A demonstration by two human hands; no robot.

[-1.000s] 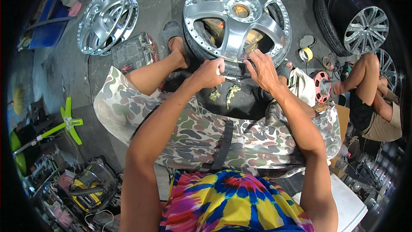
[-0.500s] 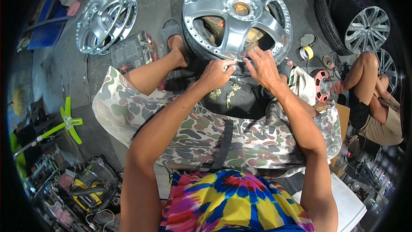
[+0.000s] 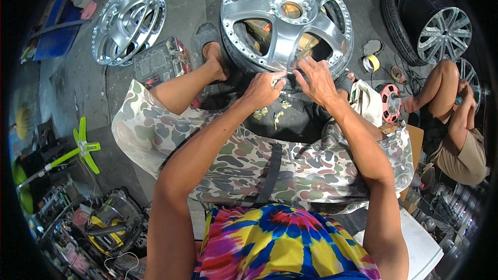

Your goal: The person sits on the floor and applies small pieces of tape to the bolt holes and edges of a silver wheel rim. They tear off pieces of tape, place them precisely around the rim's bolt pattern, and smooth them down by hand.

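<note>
A large silver alloy wheel (image 3: 282, 46) with wide spokes and a bolt-studded edge lies face up in front of me. Both hands are at its near edge. My left hand (image 3: 263, 92) has curled fingers, with the index finger stretched along the rim; what is pinched in it, if anything, is too small to make out. Beside it, my right hand (image 3: 317, 84) rests its fingertips on the near spoke and rim, fingers apart. Crumpled yellowish tape scraps (image 3: 279, 114) lie on the dark floor below my hands. Camouflage cloth (image 3: 233, 161) covers my lap.
Two silver wheel faces (image 3: 129, 23) lean at the far left by a dark tool case (image 3: 158, 65). A yellow tape roll (image 3: 370, 63) and a red reel (image 3: 390, 102) lie right. Beyond stand a tire (image 3: 397, 28) and black-barrelled wheel (image 3: 441, 31). Another person (image 3: 456, 119) sits at the right.
My hands stay at the wheel's near edge; only the fingers shift slightly. At the right, the other person's arms and legs have moved. The wheel has not moved.
</note>
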